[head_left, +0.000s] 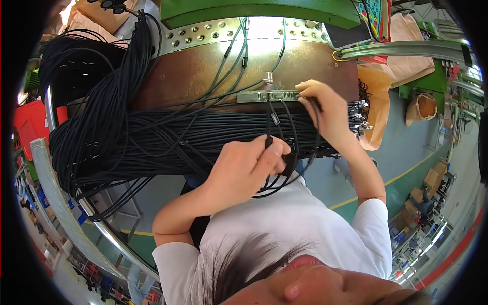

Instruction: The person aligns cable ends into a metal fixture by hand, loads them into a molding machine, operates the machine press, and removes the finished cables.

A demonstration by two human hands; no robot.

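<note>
My left hand (pixel 249 165) is closed around a black cable (pixel 268 124) that runs up to a small metal fixture (pixel 254 96) at the bench's front edge. At the right end of that fixture, the fingertips of my right hand (pixel 325 112) pinch another black cable (pixel 317 119); its tip is hidden by the fingers. Several cables hang from the fixture and loop down in front of my shirt. Beneath the fixture lies a thick bundle of black cables (pixel 213 132), with plug ends (pixel 360 119) gathered on its right side.
A green machine part (pixel 254 12) spans the back of the brown bench plate (pixel 178 76). More cables hang over a stand (pixel 117 76) at left, beside a metal rail (pixel 114 241). At right are a metal arm (pixel 406 49) and a brown paper bag (pixel 377 101).
</note>
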